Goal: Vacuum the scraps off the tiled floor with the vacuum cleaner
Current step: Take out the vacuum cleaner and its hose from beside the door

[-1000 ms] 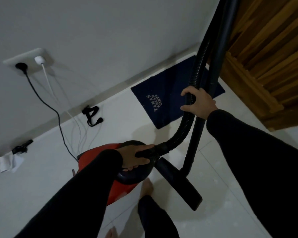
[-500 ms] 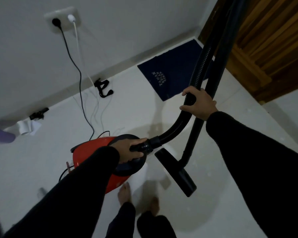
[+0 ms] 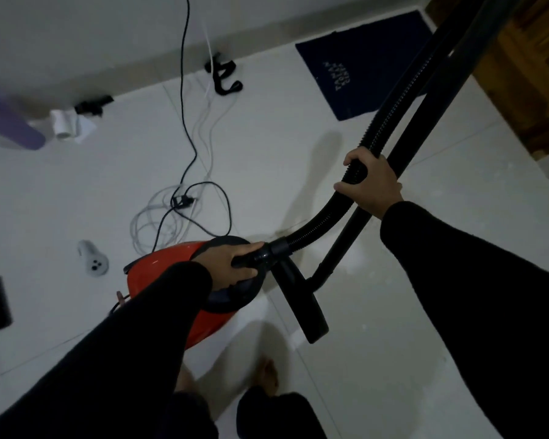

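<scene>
tiled floor (image 3: 298,147), hands gripping vacuum cleaner (image 3: 171,264)

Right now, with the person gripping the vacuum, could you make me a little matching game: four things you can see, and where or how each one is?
Things:
1. Left hand
2. Right hand
3. Dark blue mat
4. Black floor nozzle

States or places:
A. Lies flat on the tiles near the wooden door
B. Wrapped around the ribbed black hose
C. Closed on the handle atop the red vacuum body
D. On the floor just right of the red vacuum body

Pairs: 1-C, 2-B, 3-A, 4-D
</scene>
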